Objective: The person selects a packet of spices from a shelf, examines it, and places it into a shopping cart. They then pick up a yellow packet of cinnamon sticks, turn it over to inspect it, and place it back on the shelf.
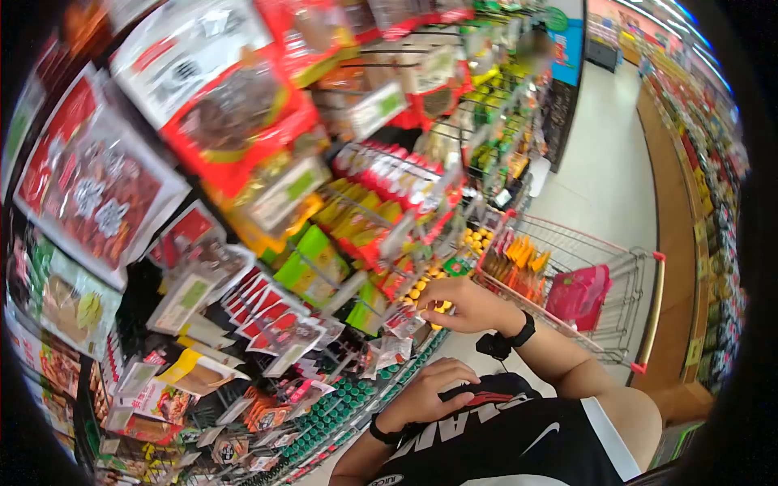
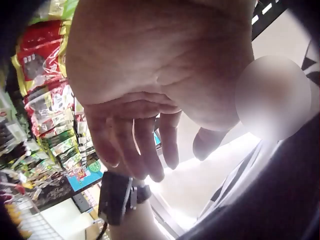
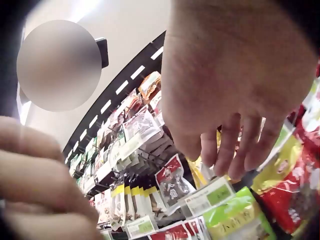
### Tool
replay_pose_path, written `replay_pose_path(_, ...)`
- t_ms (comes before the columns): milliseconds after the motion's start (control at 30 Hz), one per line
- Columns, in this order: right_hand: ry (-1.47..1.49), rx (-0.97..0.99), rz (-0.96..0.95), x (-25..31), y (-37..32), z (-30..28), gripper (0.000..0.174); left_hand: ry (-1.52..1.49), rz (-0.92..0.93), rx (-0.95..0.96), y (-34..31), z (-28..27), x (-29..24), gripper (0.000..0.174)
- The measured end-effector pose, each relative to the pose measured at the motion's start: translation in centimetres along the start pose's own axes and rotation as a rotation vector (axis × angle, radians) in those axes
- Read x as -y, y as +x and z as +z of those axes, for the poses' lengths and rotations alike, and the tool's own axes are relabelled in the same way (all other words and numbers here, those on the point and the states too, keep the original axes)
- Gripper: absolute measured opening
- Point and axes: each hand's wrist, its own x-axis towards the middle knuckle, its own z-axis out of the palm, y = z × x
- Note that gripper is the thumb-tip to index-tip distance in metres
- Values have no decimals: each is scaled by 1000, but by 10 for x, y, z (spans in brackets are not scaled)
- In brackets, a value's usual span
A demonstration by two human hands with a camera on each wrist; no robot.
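Palm down, my left hand hovers by the front of the black shirt, with its fingers loosely bent. In the left wrist view the same hand shows an empty palm and hanging fingers. My right hand is held out farther, beside small hanging packets, thumb and fingers curved with nothing visible between them. The right wrist view shows this hand with fingers drooping in front of a price tag and a green packet; whether they touch cannot be told.
Racks of hanging food packets fill the left side. A wire shopping cart holding a pink package and orange packets stands beyond the right arm. Behind it an aisle floor runs along another stocked shelf.
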Motion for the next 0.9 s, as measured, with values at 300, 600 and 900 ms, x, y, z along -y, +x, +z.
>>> replay_pose_path(300,-289,238,520,-33,-239,-85,51,-71,36,248,112,116,16,13)
replay_pose_path(600,-315,30,819,-14,-406,-125,51,-241,128,499,215,239,31,17)
replay_pose_path(900,-241,-185,904,-7,-449,-143,36,-289,-50,756,280,304,41,12)
